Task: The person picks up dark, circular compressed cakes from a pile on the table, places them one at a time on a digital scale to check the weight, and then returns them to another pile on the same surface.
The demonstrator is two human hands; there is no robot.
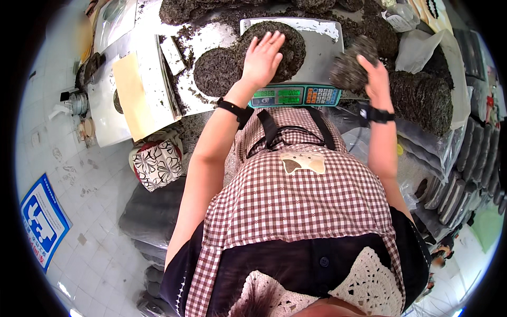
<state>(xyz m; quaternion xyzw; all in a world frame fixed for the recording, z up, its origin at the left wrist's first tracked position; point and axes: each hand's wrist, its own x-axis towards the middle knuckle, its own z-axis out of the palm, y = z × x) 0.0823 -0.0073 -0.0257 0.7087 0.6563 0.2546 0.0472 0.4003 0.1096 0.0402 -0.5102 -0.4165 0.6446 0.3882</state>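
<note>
My left hand [261,62] lies flat, fingers stretched out, on a dark round cake of what looks like dried seaweed [292,50]. That cake rests on the metal pan of a digital scale [323,53]. Another round dark seaweed cake [215,73] lies just left of the pan, partly against the first. On the right side, my right hand [377,80] grips a bunch of dried seaweed [353,64] by its right edge, thumb on top. This bunch is smeared by motion and hangs over the pan's right edge.
Stacked dark seaweed [422,103] fills a plastic bag at the right. More seaweed piles [185,9] line the table's far side, with loose crumbs around. Left of the scale lie papers and a tan envelope [129,95]. A patterned pouch [157,162] sits below the table's left part.
</note>
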